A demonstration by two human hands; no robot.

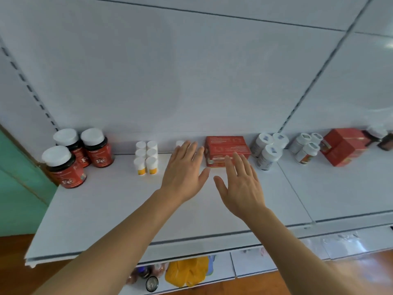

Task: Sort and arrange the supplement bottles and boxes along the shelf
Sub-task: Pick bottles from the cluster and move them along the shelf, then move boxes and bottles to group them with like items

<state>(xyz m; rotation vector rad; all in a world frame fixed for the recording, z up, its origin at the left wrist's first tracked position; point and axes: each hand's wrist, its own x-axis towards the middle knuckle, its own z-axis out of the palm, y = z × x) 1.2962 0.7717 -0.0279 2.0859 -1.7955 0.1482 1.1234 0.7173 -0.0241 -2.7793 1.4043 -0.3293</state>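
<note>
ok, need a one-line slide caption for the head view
Open left hand and right hand reach toward red boxes among supplement bottles on a white shelf.

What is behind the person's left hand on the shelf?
A small white cap shows above the left hand, near the back wall of the shelf. The hand covers the rest of that item, so its label cannot be seen.

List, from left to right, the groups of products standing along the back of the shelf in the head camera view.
Red Fe bottles → small white bottles with yellow bands → stacked red boxes → white bottles → smaller white bottles → second stack of red boxes.
</note>
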